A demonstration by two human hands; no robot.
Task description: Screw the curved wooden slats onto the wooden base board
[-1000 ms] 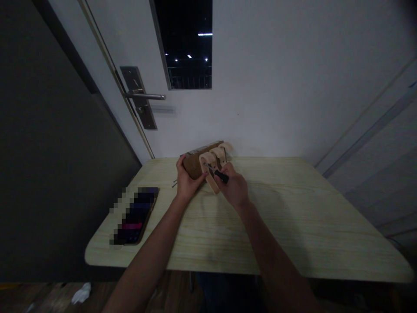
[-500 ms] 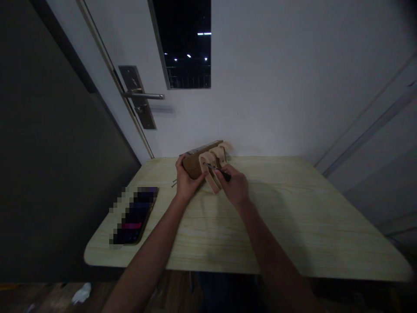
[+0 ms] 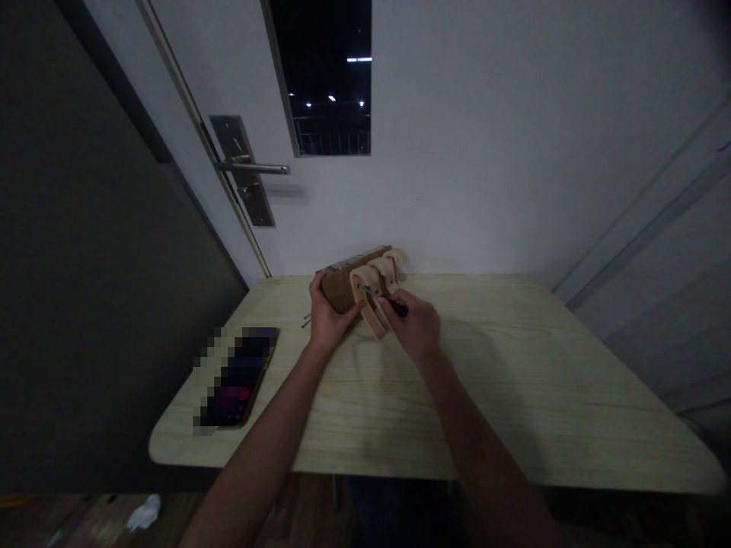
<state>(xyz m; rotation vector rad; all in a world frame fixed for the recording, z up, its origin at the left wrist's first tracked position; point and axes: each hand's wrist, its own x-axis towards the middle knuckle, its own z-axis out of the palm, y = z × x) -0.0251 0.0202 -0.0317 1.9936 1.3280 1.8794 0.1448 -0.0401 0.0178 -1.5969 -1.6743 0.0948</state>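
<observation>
A brown wooden board [image 3: 336, 292] with several pale curved wooden hooks [image 3: 365, 275] on its face is tilted up on the table. My left hand [image 3: 330, 316] is wrapped round the board's left end, with the thumb by the nearest hook. In my right hand [image 3: 416, 323] is a screwdriver [image 3: 398, 307] with a dark handle. Its thin metal shaft points left, and the tip meets a dark spot on the nearest hook; whether a screw sits there is too small to tell. My right fingers hide part of the handle.
A phone [image 3: 243, 380] lies at the left of the pale wood-grain table [image 3: 514, 380]. Thin metal pieces, perhaps screws [image 3: 307, 320], lie left of my left hand. Behind the table stands a white door with a lever handle [image 3: 256, 168] and a dark window.
My right hand has shifted and turned slightly to the right on the screwdriver handle. The tip stays at the same spot on the nearest hook, and my left hand keeps its grip.
</observation>
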